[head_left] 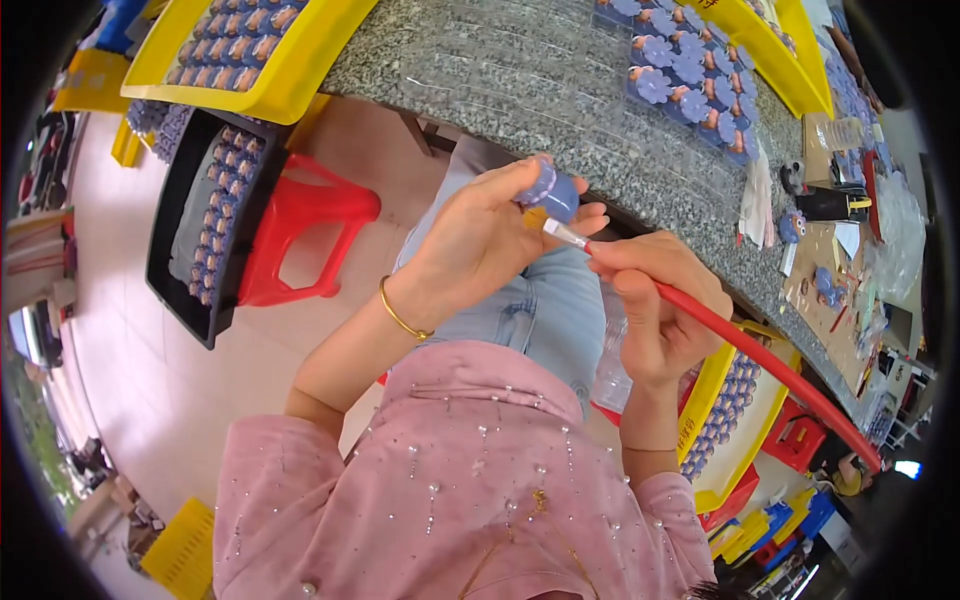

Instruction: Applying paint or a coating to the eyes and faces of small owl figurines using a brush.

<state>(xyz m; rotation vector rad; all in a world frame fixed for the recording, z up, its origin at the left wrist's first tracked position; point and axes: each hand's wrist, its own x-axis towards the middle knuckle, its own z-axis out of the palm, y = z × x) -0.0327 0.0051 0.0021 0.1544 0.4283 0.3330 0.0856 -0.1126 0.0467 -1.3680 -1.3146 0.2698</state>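
My left hand (480,240) grips a small purple-blue toy figure (553,192) just below the edge of the granite worktop (520,70). My right hand (655,300) holds a long red-handled paintbrush (760,360). Its metal ferrule and bristle tip (560,232) touch the underside of the figure. A gold bangle (398,315) circles my left wrist. Both hands hover over my lap, above blue jeans and a pink beaded top.
Rows of finished purple flower figures (690,75) lie on the worktop. Yellow trays (240,50) and a black tray (210,215) on a red stool (300,235) hold more figures at left. Another yellow tray (730,410) stands at my right. Paint pots and clutter (830,205) lie at far right.
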